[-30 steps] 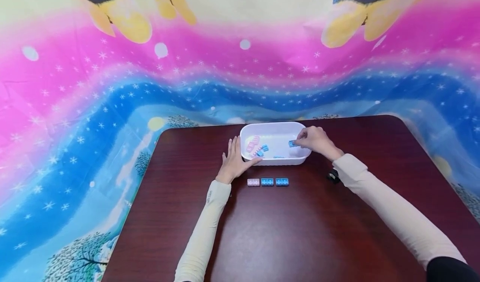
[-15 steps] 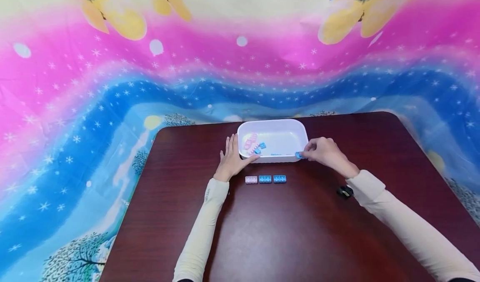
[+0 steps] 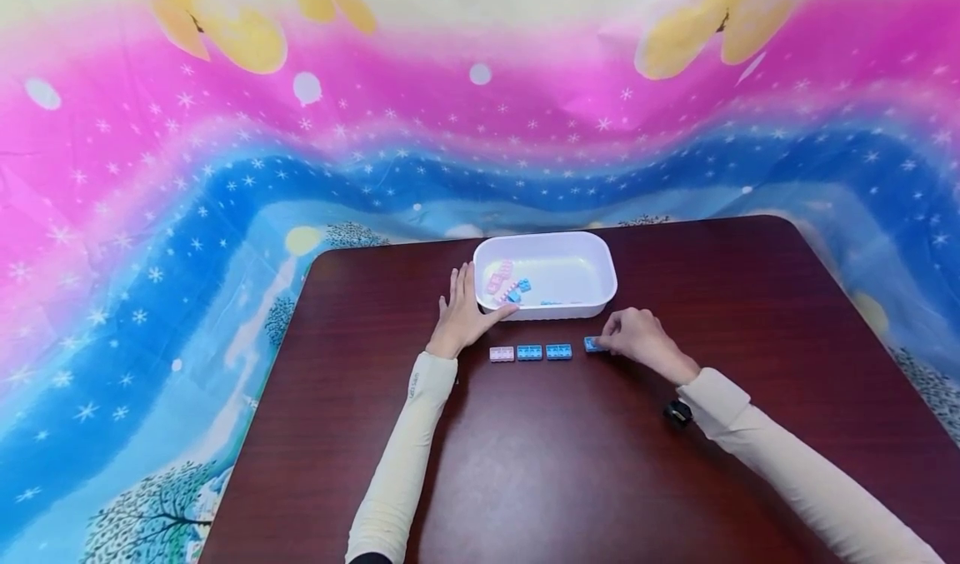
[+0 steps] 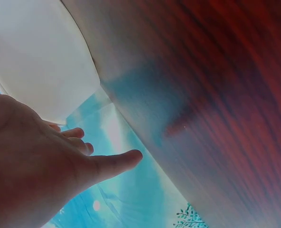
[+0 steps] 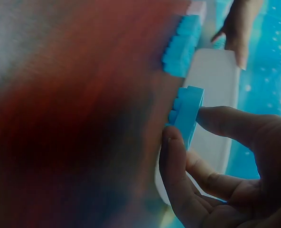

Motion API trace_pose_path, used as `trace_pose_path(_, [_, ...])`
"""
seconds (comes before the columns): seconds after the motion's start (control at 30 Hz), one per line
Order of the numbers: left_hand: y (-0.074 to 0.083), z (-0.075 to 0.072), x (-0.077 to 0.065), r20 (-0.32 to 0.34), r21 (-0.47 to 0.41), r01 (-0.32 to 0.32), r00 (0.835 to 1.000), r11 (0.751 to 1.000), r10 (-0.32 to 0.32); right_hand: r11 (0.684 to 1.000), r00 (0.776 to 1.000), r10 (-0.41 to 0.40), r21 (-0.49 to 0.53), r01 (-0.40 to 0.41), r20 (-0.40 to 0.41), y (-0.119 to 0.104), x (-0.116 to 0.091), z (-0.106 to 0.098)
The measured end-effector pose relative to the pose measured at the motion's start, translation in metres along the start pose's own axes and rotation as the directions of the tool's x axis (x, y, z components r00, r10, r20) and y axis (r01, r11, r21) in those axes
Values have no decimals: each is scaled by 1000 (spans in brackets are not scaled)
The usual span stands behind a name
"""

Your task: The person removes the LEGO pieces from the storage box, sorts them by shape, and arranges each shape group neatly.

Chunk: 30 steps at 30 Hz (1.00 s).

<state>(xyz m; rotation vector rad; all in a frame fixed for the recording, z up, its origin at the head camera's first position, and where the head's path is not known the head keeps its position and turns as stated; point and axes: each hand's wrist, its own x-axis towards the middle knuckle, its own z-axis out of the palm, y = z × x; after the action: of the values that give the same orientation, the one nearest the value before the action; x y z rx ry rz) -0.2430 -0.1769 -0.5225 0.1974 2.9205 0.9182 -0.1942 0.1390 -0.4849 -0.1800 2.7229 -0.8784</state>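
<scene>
My right hand (image 3: pixel 637 336) pinches a blue building block (image 5: pixel 188 111) between thumb and fingers, low at the right end of a row of blocks. In that row lie a pink block (image 3: pixel 502 354), a blue block (image 3: pixel 529 352) and another blue block (image 3: pixel 558 351). With fingers extended, my left hand (image 3: pixel 462 318) rests against the left side of a white plastic box (image 3: pixel 600 297), its thumb at the near rim. Pink blocks (image 3: pixel 496 282) and small blue blocks (image 3: pixel 523 284) lie inside the box on the left. The near wall partly hides another blue piece.
A dark reddish wooden table (image 3: pixel 525 481) bears everything. Behind it hangs a colourful printed cloth (image 3: pixel 480 131). A small black device (image 3: pixel 678 414) shows beside the right cuff.
My right hand has carried the blue block out of the box, over its near right corner, and toward me to the row's right end. The left hand stays at the box.
</scene>
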Motion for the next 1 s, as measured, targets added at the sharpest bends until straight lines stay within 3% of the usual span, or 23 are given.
trace_pose_path(0.33, [1,-1,1,-13,1,-4,1000,1000,4,999,1000,23,-23,-22,3,4,3,12])
trace_pose_path(0.63, [1,0,-4,11,-3,2,1000,1000,-2,1000,1000,-7,4,7,-19,9,1,16])
trace_pose_path(0.8, [3,0,-5,-2,-6,1,1000,1000,-1,999,998,-32,17,33,-53,5,-3,5])
trace_pose_path(1.0, [2,0,-5,-15,9,0,1000,1000,0,994,990,-103,19,106,-93,-8,-9,-25])
